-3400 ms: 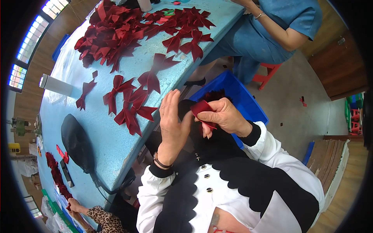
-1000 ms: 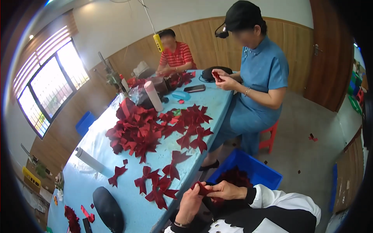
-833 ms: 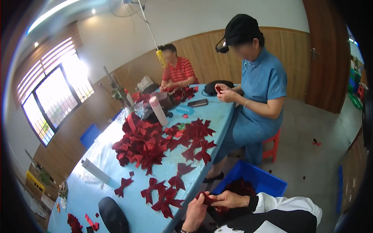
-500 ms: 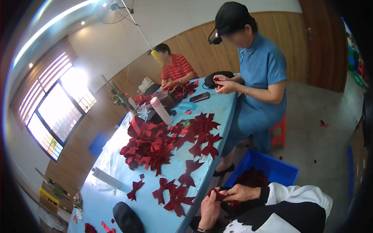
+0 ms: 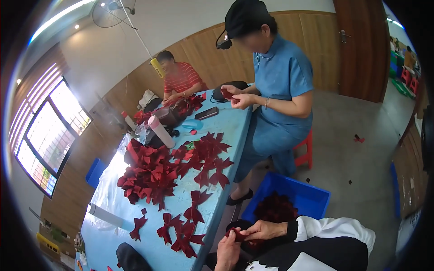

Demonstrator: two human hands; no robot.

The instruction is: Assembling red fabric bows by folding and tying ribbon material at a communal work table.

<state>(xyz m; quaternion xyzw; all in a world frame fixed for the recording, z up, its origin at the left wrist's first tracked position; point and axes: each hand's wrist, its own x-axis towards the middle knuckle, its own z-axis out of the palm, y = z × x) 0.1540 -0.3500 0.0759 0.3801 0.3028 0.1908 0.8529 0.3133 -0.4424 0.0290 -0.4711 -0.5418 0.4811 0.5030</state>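
Near the table's edge at the lower right, my left hand (image 5: 228,251) pinches a dark red fabric piece (image 5: 238,234). My right hand (image 5: 267,230) has its fingers closed on the other side of the same piece. Its full shape is partly hidden by my fingers. Beside my hands, on the light blue table (image 5: 199,156), lie loose dark red fabric bows (image 5: 185,237). A large heap of red fabric bows (image 5: 151,169) lies farther up the table. Just beyond my right hand, a blue bin (image 5: 309,201) on the floor holds more dark red pieces.
A white bottle (image 5: 106,215), a pink-capped bottle (image 5: 161,132), a phone (image 5: 206,113) and a black object (image 5: 131,258) rest on the table. A co-worker in blue (image 5: 282,77) sits across the corner, handling red fabric; another in red stripes (image 5: 183,77) works at the far end.
The whole view has shifted, so the scene sits farther left. The co-worker in blue now holds the red piece with hands slightly apart. My hands still grip the same fabric piece.
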